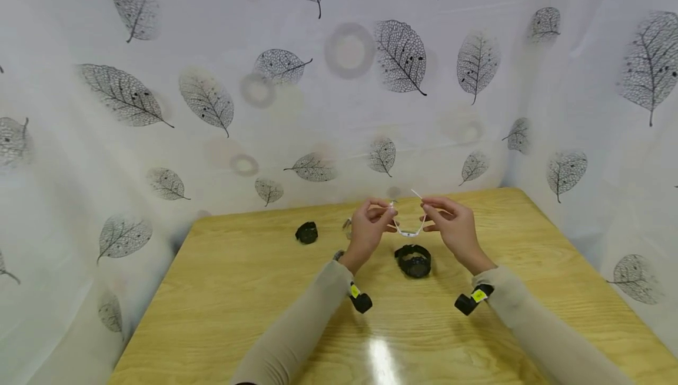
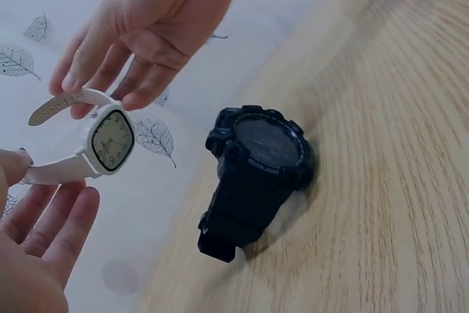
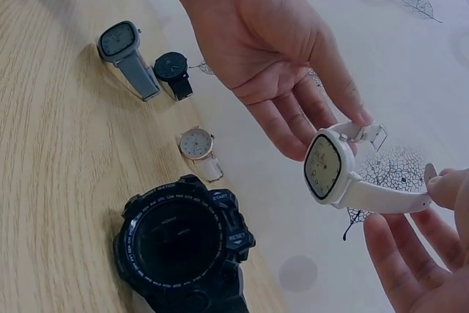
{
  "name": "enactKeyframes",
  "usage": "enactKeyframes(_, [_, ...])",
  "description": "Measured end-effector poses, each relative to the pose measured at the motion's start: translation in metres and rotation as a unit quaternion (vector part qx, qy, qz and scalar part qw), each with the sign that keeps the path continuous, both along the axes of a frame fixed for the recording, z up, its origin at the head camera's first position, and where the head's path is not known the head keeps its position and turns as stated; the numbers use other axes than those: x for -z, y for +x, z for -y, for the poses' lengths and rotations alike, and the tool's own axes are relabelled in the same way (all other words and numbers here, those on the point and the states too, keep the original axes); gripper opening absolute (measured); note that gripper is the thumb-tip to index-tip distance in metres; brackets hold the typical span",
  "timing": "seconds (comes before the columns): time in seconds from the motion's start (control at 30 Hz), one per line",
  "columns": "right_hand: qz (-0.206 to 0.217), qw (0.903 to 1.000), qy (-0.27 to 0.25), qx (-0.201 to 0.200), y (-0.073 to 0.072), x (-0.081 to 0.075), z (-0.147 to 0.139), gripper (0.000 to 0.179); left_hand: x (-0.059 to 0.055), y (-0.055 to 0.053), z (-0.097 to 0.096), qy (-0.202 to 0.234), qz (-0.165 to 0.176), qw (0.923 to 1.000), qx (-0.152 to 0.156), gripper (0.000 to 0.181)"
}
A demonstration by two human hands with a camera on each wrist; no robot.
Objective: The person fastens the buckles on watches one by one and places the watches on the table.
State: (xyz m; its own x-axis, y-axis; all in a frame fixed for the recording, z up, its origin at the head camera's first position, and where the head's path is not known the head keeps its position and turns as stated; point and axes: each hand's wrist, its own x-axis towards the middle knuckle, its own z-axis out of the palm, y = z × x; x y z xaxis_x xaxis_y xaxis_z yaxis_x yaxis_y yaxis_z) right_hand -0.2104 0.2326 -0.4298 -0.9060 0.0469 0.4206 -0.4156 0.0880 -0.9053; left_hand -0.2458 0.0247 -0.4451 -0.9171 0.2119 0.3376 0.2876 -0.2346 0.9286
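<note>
A white wristwatch (image 1: pixel 408 234) with a squarish case hangs between both hands above the table, its strap undone. My left hand (image 1: pixel 368 229) pinches the buckle end between thumb and fingers. The holed strap end is pinched by my right hand (image 1: pixel 454 227). In the left wrist view the pale dial (image 2: pixel 113 141) is visible. Below the hands, a chunky black digital watch (image 1: pixel 415 262) rests on the table; the right wrist view shows its round face (image 3: pixel 176 236) up close.
On the wooden table (image 1: pixel 238 291) to the left lie a small black watch (image 1: pixel 306 232), a grey square watch (image 3: pixel 121 43) and a round watch with a light dial (image 3: pixel 196 144). A leaf-patterned curtain (image 1: pixel 339 108) stands behind the table.
</note>
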Motion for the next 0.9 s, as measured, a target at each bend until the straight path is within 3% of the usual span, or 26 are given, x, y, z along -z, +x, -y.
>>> enactKeyframes(0.33, [0.010, 0.9997, 0.003, -0.021, 0.001, 0.002, 0.003, 0.027, -0.003, -0.003, 0.003, 0.033, 0.062, 0.9974, -0.016, 0.024])
enactKeyframes(0.5, [0.017, 0.9994, 0.013, -0.028, 0.002, 0.002, 0.004, 0.027, -0.004, -0.003, 0.004, 0.042, 0.076, 0.9961, -0.016, 0.023])
enactKeyframes(0.9, [0.004, 0.9973, 0.059, -0.044, 0.001, 0.005, 0.003, 0.023, -0.006, -0.005, 0.013, 0.003, 0.101, 0.9948, 0.005, 0.022])
